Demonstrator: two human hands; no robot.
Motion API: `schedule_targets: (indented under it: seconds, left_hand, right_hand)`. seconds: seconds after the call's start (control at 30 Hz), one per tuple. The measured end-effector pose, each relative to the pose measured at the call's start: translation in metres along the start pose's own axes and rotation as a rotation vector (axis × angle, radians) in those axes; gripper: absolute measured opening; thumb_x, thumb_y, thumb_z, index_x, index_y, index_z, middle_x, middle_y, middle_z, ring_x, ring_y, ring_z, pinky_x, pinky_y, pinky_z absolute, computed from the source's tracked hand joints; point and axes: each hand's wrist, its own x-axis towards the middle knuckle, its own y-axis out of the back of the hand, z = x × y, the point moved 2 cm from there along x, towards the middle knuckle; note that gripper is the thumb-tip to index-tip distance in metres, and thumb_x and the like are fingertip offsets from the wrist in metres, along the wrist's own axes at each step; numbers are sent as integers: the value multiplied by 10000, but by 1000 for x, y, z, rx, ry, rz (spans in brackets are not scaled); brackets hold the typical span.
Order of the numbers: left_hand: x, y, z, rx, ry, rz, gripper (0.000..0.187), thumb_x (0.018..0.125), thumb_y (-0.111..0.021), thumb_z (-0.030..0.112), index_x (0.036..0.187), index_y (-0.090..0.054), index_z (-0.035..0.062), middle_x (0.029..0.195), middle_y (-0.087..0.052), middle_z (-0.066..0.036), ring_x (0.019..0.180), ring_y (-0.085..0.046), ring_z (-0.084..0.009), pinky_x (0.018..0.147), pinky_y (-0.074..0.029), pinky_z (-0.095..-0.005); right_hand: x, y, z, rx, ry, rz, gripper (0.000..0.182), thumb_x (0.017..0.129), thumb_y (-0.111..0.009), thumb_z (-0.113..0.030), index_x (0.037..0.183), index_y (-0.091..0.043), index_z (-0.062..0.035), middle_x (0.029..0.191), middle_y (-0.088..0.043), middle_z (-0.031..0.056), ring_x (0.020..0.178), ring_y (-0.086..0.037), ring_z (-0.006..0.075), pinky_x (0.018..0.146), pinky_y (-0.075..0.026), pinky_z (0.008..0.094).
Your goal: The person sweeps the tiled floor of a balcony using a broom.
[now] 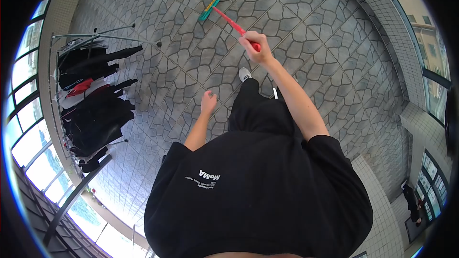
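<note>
My right hand point(256, 48) is wrapped round the end of the red handle of a push broom point(229, 21). The handle slants away to the upper left. At its far end the broom's narrow green head point(211, 6), with a yellow patch along it, rests on the stone floor. My left hand point(208, 102) hangs low on the left, apart from the broom. Its fingers are loosely curled, and nothing shows in them.
Grey patterned paving point(191, 62) spreads all around me. On the left stands a metal rack point(107, 36) hung with dark clothes point(93, 124). A low tiled wall point(356, 0) curves along the right. One of my shoes point(245, 74) shows ahead. Another person point(411, 200) is far right.
</note>
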Motion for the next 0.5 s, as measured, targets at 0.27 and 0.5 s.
schedule_targets:
  seconds: [0.27, 0.5]
  left_hand:
    - [-62, -103, 58, -369, -141, -236, 414, 843, -644, 290, 1145, -583, 14, 957, -670, -122, 884, -629, -182, 788, -480, -300]
    - [-131, -192, 29, -306, 22, -61, 447, 853, -625, 380, 1115, -622, 17, 1010, -667, -125, 943, -622, -216, 839, -470, -331]
  right_hand:
    - [-114, 79, -104, 8, 15, -87, 223, 755, -576, 26, 575, -449, -4, 514, -410, 100, 483, -430, 258, 486, -349, 352]
    - [-190, 252, -228, -94, -157, 111, 205, 801, -479, 43, 597, -476, 47, 541, -467, 67, 492, -424, 140, 500, -364, 286]
